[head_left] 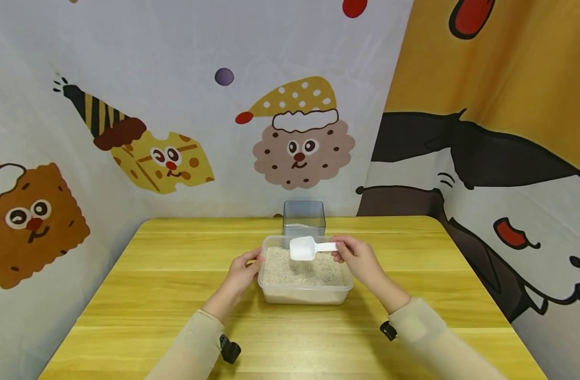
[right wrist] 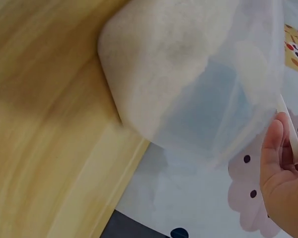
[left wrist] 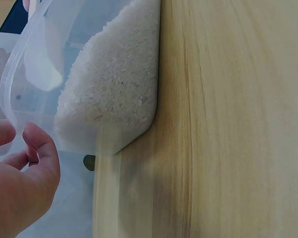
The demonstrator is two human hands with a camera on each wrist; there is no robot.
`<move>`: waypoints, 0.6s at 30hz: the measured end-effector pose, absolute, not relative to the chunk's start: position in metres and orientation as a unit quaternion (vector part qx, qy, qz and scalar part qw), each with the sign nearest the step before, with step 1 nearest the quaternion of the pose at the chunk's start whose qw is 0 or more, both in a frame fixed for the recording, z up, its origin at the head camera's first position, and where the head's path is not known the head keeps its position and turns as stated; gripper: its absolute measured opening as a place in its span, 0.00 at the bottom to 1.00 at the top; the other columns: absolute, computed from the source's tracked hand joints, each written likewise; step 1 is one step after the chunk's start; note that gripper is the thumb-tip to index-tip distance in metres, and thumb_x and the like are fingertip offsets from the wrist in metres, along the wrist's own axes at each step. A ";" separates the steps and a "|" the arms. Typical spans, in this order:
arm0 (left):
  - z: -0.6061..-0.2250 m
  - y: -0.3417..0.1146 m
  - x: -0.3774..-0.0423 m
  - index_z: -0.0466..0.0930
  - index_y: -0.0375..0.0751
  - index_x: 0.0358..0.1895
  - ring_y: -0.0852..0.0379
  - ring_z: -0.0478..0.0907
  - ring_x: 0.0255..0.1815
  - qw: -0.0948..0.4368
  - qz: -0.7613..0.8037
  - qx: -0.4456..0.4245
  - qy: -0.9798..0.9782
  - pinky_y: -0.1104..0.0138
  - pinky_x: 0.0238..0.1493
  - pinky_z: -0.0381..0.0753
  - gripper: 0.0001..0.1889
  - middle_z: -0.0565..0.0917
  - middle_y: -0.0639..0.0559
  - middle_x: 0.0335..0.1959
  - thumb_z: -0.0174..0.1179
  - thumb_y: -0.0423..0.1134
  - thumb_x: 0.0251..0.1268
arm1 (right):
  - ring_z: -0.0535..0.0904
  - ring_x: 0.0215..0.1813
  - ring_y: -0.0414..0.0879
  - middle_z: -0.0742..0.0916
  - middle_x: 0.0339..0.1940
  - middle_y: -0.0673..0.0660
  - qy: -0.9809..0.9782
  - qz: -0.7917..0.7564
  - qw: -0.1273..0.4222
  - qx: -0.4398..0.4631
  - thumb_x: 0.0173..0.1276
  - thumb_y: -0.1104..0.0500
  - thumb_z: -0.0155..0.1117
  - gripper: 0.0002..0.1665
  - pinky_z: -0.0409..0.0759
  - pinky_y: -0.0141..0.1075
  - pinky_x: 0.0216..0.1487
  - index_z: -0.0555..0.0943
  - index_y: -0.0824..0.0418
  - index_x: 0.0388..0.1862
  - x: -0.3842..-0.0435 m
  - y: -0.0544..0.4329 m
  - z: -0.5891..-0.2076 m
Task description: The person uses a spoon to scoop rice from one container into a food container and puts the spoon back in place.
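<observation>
Yellowish wood-grain planks make up the table (head_left: 176, 295) here, and it's pushed right up near a cartoon-print fabric backdrop (head_left: 176, 53): a party-hat cheese (head_left: 163, 166) on the left, a cookie in a nightcap (head_left: 301, 158) in the middle, mustard and black stuff on the right.

Roughly mid-table there's a clear plastic food container (head_left: 305, 289) with rice (head_left: 294, 270) in it, and just beyond it on the far side a bluish see-through tub (head_left: 304, 211) with something pale low down, too small to make out. Left hand (head_left: 242, 272) is pinching the container's left rim. Right hand (head_left: 359, 258) has the handle of a white plastic scoop (head_left: 302, 249) between thumb and fingers, bowl up over the rice. Can't tell if anything's in the scoop.

Left wrist cam is the one that gives you separate grains, piled unevenly, through the wall. Right wrist cam blurs those into a beige mass, but you get that thumb side-on against the handle, which the head view barely shows.
</observation>
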State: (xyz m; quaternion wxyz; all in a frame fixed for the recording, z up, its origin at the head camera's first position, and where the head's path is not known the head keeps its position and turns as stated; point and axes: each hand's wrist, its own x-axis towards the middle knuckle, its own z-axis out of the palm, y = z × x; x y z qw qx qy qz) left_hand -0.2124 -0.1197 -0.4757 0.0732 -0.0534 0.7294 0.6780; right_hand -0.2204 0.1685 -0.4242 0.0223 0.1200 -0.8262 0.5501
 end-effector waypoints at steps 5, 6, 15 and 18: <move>-0.477 -0.120 -0.213 0.68 0.37 0.67 0.56 0.74 0.48 0.074 0.669 -0.059 0.737 0.69 0.43 0.77 0.22 0.72 0.41 0.57 0.51 0.36 0.72 | 0.81 0.30 0.42 0.86 0.30 0.63 -0.850 0.508 0.042 0.136 0.72 0.66 0.52 0.13 0.83 0.38 0.34 0.81 0.68 0.49 -0.218 0.162 -0.431; -0.477 -0.120 -0.213 0.68 0.37 0.67 0.56 0.74 0.48 0.073 0.669 -0.058 0.737 0.69 0.43 0.77 0.22 0.72 0.41 0.56 0.51 0.36 0.72 | 0.81 0.30 0.42 0.86 0.30 0.62 -0.855 0.498 0.045 0.139 0.72 0.66 0.53 0.12 0.83 0.38 0.34 0.81 0.66 0.49 -0.217 0.160 -0.431; -0.478 -0.120 -0.214 0.68 0.37 0.66 0.56 0.75 0.47 0.072 0.666 -0.064 0.739 0.69 0.43 0.77 0.22 0.72 0.44 0.53 0.51 0.37 0.72 | 0.80 0.33 0.40 0.85 0.41 0.57 -0.892 0.396 0.101 0.193 0.69 0.67 0.56 0.12 0.79 0.27 0.33 0.83 0.60 0.47 -0.212 0.147 -0.437; -0.478 -0.120 -0.214 0.68 0.38 0.66 0.56 0.74 0.47 0.073 0.666 -0.065 0.739 0.69 0.43 0.77 0.22 0.72 0.44 0.53 0.52 0.37 0.71 | 0.78 0.31 0.38 0.85 0.37 0.54 -0.902 0.362 0.122 0.204 0.69 0.65 0.57 0.11 0.77 0.27 0.31 0.84 0.58 0.46 -0.214 0.143 -0.440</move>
